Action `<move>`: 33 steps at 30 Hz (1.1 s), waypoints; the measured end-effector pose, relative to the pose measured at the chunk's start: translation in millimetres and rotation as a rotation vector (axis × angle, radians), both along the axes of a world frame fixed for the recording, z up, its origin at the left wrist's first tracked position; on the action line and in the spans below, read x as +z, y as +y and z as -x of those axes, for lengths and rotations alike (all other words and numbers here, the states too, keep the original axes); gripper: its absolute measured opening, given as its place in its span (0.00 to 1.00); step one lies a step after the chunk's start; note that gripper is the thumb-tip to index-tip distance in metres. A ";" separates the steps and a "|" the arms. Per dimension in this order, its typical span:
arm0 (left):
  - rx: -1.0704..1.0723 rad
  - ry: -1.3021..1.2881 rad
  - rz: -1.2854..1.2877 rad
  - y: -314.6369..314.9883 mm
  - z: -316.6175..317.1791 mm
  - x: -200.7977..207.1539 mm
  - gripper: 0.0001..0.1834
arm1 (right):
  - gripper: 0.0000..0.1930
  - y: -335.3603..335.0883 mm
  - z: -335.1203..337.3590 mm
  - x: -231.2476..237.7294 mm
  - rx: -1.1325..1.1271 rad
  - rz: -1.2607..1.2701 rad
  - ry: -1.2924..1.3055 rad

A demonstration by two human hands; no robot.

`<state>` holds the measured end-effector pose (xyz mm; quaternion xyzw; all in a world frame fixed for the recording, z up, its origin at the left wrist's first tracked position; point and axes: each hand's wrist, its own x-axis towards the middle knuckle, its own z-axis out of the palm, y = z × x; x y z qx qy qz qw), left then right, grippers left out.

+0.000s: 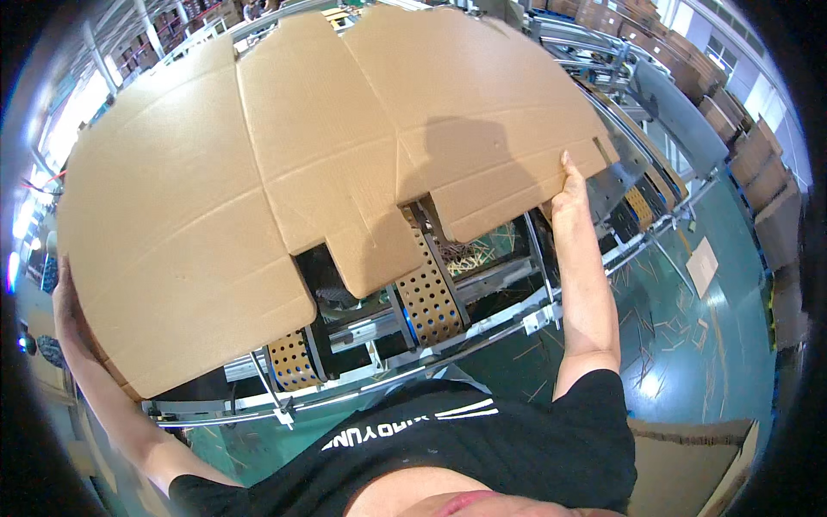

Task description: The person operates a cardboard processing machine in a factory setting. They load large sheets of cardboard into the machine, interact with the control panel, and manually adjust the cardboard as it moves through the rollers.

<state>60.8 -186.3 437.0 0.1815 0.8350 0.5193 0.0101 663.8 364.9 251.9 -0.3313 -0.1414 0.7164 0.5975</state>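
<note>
A large flat cardboard box blank [327, 146], brown and creased with fold lines, spans most of the view above a machine. Slots and flaps are cut along its near edge. My right hand [570, 185] grips its right side, the thumb on top and the other fingers hidden underneath. At the far left, my left hand [65, 289] holds the blank's left edge; most of its fingers are out of sight behind the board. Both arms are spread wide, and the sheet lies partly over the machine's perforated belts [428, 302].
Metal rails [370, 379] run along the machine's near side. Cardboard scraps [680, 345] litter the green floor at right, with a loose cardboard piece [702, 267] among them. Stacked cardboard [767, 172] lines the right edge. An open carton [689, 465] stands at the lower right.
</note>
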 end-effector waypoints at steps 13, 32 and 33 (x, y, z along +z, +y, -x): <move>0.018 -0.319 -0.029 130.2 118.8 -106.2 0.30 | 0.25 106.5 58.3 -88.7 -0.020 0.116 -0.171; -0.064 1.191 0.233 209.7 -45.8 -156.2 0.21 | 0.25 141.6 138.6 -113.0 -0.038 0.249 -0.226; 0.030 0.923 0.151 187.7 -30.5 -191.4 0.20 | 0.27 124.9 136.6 -99.6 0.018 0.215 -0.235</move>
